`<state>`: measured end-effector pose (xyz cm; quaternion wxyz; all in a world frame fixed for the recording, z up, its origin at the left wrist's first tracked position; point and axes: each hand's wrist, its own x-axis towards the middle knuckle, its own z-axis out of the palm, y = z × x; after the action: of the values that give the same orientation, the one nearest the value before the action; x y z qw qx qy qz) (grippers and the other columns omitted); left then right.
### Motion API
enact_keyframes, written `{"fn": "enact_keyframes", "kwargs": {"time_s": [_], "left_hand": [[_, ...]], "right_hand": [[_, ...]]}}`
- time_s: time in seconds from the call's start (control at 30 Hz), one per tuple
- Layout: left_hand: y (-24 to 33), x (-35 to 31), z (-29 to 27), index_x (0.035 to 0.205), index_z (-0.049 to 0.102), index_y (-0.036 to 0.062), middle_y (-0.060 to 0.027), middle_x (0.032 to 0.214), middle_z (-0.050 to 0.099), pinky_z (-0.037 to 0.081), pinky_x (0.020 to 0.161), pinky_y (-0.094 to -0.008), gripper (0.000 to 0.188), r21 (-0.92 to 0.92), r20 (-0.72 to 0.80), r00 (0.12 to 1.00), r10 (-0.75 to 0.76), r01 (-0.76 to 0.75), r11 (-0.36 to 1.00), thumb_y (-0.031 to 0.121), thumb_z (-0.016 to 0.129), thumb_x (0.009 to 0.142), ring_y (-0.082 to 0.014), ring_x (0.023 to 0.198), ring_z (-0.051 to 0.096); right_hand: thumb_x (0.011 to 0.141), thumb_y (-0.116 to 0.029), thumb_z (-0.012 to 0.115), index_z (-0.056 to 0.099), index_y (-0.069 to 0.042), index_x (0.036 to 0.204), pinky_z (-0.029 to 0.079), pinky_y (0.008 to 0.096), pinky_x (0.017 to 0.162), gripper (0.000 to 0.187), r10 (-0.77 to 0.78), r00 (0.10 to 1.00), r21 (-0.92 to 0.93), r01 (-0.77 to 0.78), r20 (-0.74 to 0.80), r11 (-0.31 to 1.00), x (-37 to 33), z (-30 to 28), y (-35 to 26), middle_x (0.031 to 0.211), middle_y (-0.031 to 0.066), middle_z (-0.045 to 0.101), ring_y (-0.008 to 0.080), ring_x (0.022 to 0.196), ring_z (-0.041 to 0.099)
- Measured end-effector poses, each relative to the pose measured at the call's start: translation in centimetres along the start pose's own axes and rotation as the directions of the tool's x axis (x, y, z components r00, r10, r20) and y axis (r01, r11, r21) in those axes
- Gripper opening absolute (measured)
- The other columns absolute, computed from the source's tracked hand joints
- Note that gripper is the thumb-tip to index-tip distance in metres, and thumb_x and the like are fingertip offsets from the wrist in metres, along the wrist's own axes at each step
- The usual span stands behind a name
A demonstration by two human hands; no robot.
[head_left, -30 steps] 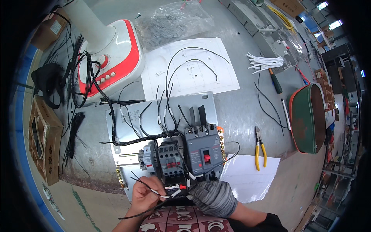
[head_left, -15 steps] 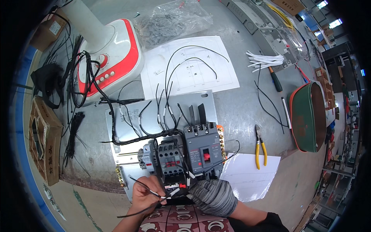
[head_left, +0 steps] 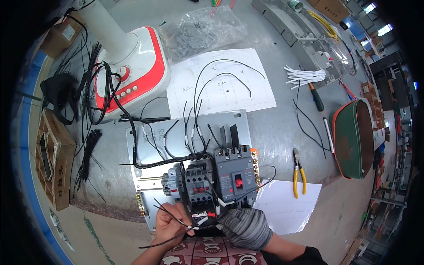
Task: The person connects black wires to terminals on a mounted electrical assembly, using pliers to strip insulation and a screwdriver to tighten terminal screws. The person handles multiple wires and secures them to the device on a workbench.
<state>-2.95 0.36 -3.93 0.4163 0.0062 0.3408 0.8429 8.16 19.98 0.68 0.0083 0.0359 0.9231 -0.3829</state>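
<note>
My left hand (head_left: 170, 224), bare, pinches black wires (head_left: 160, 242) with white marker sleeves, at the near edge of a metal mounting plate (head_left: 150, 152). My right hand (head_left: 246, 228), in a grey knitted glove, is closed beside the lower end of a contactor (head_left: 198, 183); what its fingers hold is hidden. A larger grey circuit breaker (head_left: 234, 179) with a red toggle sits to the contactor's right, and a small light-grey module (head_left: 171, 182) to its left. Across the plate runs a black-wrapped wire bundle (head_left: 176, 159), its loose wire ends rising toward the far side.
Yellow-handled cutters (head_left: 299, 176) lie to the right, near a green bin (head_left: 351, 141) and a screwdriver (head_left: 316, 98). Printed drawings (head_left: 223, 88) are spread behind the plate. At left stand a white-and-red fan base (head_left: 150, 66) and a cardboard box (head_left: 55, 163); black cable ties (head_left: 87, 157) lie between.
The whole view has shifted, so the bench and plate appear slightly lower and farther right. Both hands keep nearly the same places beside the contactor, the left still pinching the wires.
</note>
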Motion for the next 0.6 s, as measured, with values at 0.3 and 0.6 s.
{"fn": "enact_keyframes", "kwargs": {"time_s": [0.3, 0.6], "left_hand": [[-0.27, 0.23, 0.77, 0.091, 0.048, 0.0042, -0.0124, 0.083, 0.051, 0.055, 0.053, -0.0309, 0.022, 0.094, -0.046, 0.981, 0.189, -0.184, 0.978, 0.013, 0.067, 0.088, -0.0182, 0.060, 0.057], [-0.69, -0.47, 0.96, 0.087, 0.051, -0.0018, -0.0135, 0.085, 0.052, 0.062, 0.065, -0.0357, 0.015, 0.178, -0.045, 0.995, 0.091, -0.081, 0.981, -0.009, 0.063, 0.083, -0.0196, 0.066, 0.062]], "right_hand": [[0.082, -0.021, 0.066, 0.066, -0.008, 0.100, 0.052, 0.0374, 0.055, 0.022, 0.028, 0.999, 0.003, -0.028, -0.017, 1.000, 0.22, -0.15, -0.36, 0.087, 0.0097, 0.067, 0.0260, 0.069, 0.065], [0.083, -0.020, 0.064, 0.067, -0.007, 0.099, 0.051, 0.0364, 0.055, 0.021, -0.029, 0.997, -0.035, 0.026, -0.074, 0.999, 0.19, 0.18, -0.24, 0.084, 0.0080, 0.067, 0.0236, 0.069, 0.065]]}}
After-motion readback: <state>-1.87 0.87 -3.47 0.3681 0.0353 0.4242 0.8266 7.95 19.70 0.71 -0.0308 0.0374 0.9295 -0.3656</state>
